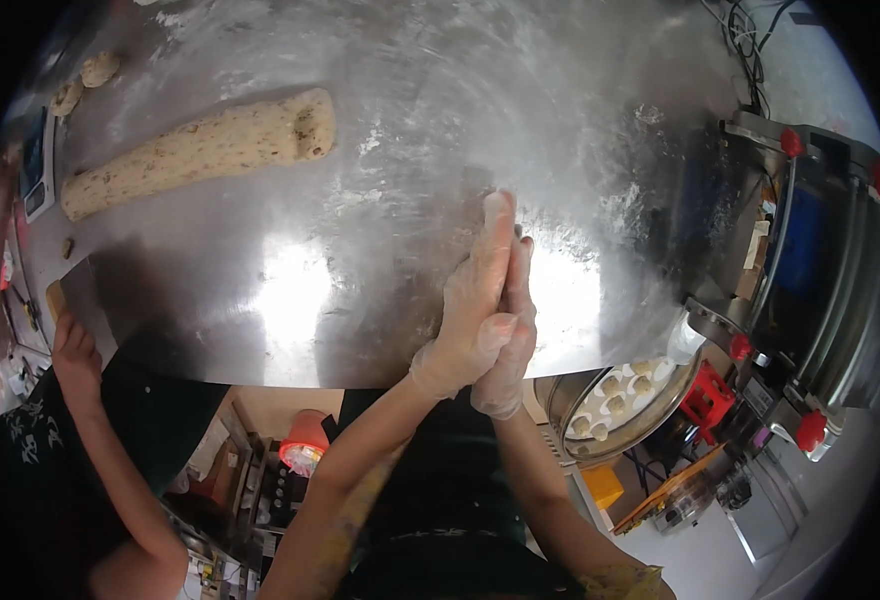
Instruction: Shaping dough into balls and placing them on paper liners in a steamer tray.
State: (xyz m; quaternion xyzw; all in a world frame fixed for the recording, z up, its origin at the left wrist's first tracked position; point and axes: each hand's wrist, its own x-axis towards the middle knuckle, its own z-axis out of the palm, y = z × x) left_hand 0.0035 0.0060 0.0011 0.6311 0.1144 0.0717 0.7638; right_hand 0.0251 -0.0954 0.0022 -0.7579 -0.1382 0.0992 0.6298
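The left hand [468, 310] and the right hand [516, 362], both in clear gloves, meet palm to palm over the near edge of the counter [390, 290], right of its middle. The grip is flat — fingers straight and pointing to the far side, palms pressed together; whether anything sits between them is hidden, so I cannot tell. The dough log [205, 148] lies far left, well apart from the hands, with a hollow in its right end. Beyond its left end are two small lumps [100, 68]. White powder streaks the steel. At near left, a co-worker's hand [77, 345] touches a wooden handle [57, 298]. To the right — a round pan [615, 456] of dough pieces [615, 404], beside a machine [810, 240] with red knobs [792, 142].
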